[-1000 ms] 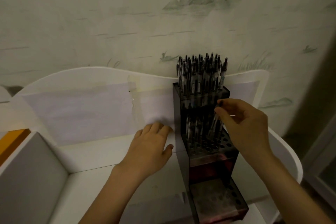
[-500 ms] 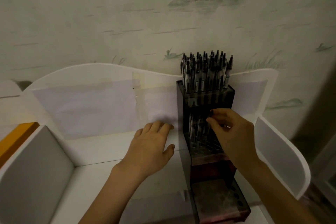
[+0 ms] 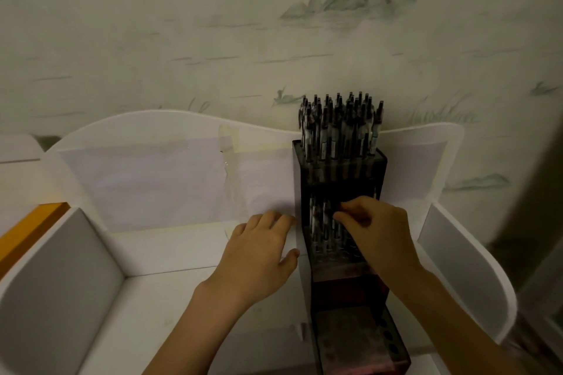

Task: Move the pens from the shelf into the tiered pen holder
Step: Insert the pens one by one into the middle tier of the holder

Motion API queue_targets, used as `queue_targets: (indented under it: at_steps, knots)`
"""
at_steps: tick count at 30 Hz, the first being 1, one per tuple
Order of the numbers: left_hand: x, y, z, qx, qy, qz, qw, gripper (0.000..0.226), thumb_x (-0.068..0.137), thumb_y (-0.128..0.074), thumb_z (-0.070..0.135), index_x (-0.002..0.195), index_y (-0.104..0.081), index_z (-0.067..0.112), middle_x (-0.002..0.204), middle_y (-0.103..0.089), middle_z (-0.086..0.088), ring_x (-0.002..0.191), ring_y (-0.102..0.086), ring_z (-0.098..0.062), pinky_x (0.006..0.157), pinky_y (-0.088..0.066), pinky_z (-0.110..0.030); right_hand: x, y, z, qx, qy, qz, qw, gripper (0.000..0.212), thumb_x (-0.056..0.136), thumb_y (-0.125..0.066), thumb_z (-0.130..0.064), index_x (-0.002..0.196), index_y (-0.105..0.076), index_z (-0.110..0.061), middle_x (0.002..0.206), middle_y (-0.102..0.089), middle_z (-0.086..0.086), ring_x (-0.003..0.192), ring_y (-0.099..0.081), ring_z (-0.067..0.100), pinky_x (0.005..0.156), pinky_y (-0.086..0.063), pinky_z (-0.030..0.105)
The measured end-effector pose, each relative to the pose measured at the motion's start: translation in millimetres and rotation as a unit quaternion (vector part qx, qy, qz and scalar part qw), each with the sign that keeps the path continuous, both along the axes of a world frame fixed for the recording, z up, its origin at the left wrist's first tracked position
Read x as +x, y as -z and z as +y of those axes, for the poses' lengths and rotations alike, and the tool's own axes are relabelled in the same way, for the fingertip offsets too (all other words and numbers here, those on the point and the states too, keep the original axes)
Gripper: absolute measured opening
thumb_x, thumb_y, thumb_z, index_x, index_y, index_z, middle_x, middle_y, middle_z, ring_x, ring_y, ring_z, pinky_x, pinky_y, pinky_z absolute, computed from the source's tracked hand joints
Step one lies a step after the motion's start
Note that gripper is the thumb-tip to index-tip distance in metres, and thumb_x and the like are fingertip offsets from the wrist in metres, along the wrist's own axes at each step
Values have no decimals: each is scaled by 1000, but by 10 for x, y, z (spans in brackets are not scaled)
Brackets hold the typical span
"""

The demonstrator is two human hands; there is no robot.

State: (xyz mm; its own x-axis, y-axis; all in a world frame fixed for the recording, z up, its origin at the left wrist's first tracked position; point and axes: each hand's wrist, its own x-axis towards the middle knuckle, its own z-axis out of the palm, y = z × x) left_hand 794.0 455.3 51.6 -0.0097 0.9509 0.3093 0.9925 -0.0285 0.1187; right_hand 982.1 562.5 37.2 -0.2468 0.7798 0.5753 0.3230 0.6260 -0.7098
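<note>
A dark tiered pen holder [image 3: 341, 173] stands on the white shelf [image 3: 170, 250], right of centre. Its top tier is packed with several upright dark pens [image 3: 338, 125]. The middle tier holds several more pens [image 3: 318, 222], with empty holes in front. The bottom tier [image 3: 356, 341] is bare. My right hand [image 3: 377, 234] hovers over the middle tier, fingertips pinched on a pen among the standing ones; that pen is mostly hidden. My left hand [image 3: 259, 256] rests flat on the shelf, touching the holder's left side.
The shelf has a curved white back panel with taped paper [image 3: 146, 183] and white side panels at the left [image 3: 61, 277] and right [image 3: 463, 271]. An orange edge [image 3: 27, 231] shows at far left. A painted wall rises behind.
My right hand has dropped and shifted left, from beside the top tier to the pens in the middle tier. My left hand has stayed flat on the shelf.
</note>
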Motion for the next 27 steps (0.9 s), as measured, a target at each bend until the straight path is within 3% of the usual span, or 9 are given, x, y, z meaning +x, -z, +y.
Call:
queue_targets:
  at_steps: [3, 5, 8, 15, 21, 27]
  knots:
    - [43, 14, -22, 8, -7, -9, 1000, 49, 95, -44, 48, 142, -33, 35, 140, -39, 13, 127, -39, -10, 106, -34, -26, 82, 20, -30, -5, 24, -31, 999, 18, 81, -77, -28, 96, -73, -20, 84, -72, -8, 76, -66, -1, 72, -52, 9]
    - [65, 34, -37, 12, -14, -14, 1000, 48, 95, -44, 49, 141, -35, 35, 139, -38, 13, 126, -40, -10, 106, -33, -25, 143, 47, -70, 34, 58, -94, 993, 22, 82, -73, -40, 96, -70, -23, 85, -69, -8, 75, -65, 5, 68, -56, 22]
    - [117, 54, -52, 9, -25, -20, 999, 46, 95, -44, 49, 137, -39, 33, 138, -39, 12, 125, -42, -10, 104, -36, -26, 202, 98, -153, 81, 57, -177, 979, 31, 82, -70, -46, 102, -67, -24, 91, -65, -6, 81, -62, 13, 67, -55, 28]
    - [295, 84, -158, 9, -39, -27, 999, 36, 94, -48, 43, 128, -44, 31, 126, -47, 12, 109, -48, -9, 90, -43, -24, 279, 235, -299, 63, 11, -251, 966, 40, 80, -70, -47, 112, -62, -23, 104, -60, -6, 96, -55, 17, 77, -43, 26]
    - [325, 185, -352, -4, -59, -14, 998, 43, 93, -47, 42, 134, -41, 30, 131, -46, 9, 115, -47, -12, 94, -43, -27, 130, 223, -629, 76, -25, -245, 966, 46, 81, -71, -44, 120, -60, -23, 109, -60, -6, 101, -54, 16, 83, -49, 31]
    - [31, 181, -871, -5, -109, -3, 994, 50, 93, -47, 41, 140, -38, 28, 136, -46, 6, 122, -46, -14, 100, -40, -28, -283, 178, -988, 99, -78, -278, 952, 46, 85, -59, -52, 123, -56, -25, 113, -59, -7, 106, -55, 15, 90, -46, 29]
